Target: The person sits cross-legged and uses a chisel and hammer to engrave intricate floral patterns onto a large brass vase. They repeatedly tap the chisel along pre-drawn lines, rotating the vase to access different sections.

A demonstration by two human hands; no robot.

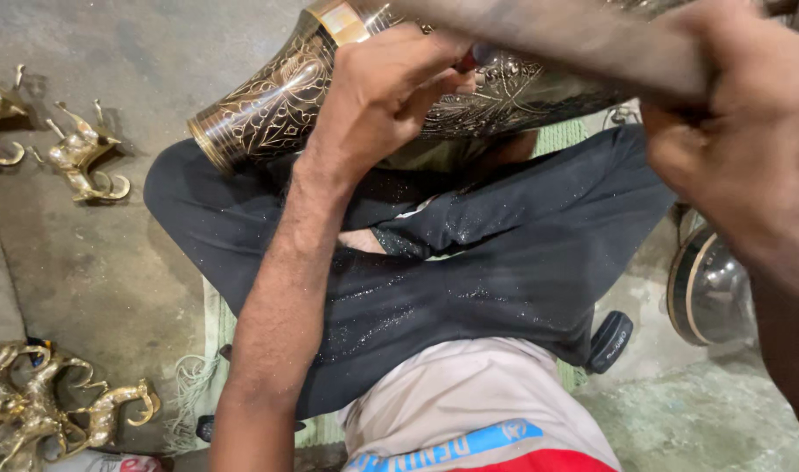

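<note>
Left hand (390, 87): fingers curled tight, pressed on the engraved brass vase (277, 100) lying tilted across the lap. Right hand (740, 149): fingers closed around a dark wooden handle (574, 35). Brass animal figurines (80, 153) lie on the floor (111, 271)

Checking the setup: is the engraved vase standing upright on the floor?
No, the engraved brass vase lies tilted across the lap under the left hand.

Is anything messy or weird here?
Yes. Shiny specks are scattered over the dark trousers under the engraved vase, like metal dust. Brass animal figures lie tipped over on the floor. The vase itself shows no damage.
</note>
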